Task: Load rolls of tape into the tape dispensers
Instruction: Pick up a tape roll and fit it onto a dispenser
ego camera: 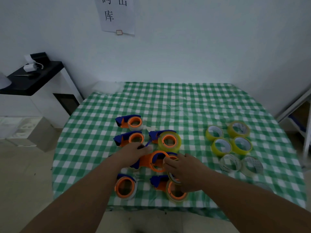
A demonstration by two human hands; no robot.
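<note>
Currently, nearest the camera: two orange-and-blue plastic tape dispensers at the front edge of the green-and-white checked surface (193,101). The front-left dispenser (125,187) carries a clear roll; the front-right dispenser (175,190) carries a yellowish roll.

Mid-row: left hand (133,153) grips the body of an orange-and-blue dispenser (154,161) held just above the cloth, fingers curled round its blue end. Right hand (186,170) pinches a yellow-edged roll of tape (173,165) at the dispenser's orange hub; the roll looks only partly on the hub, though blur hides the exact seating. Judged step: fitting this roll.

Behind: three more dispensers. The one with the yellow roll (169,141) is loaded, as is the far-left one with a clear roll (133,122). The mid-left dispenser (130,138) seems to show a bare orange hub; cannot tell for certain.

Right side, well apart: four loose yellow rolls (228,140) and two loose clear rolls (241,164).

Estimate: four of six loaded, one in hand, one probably left.
</note>
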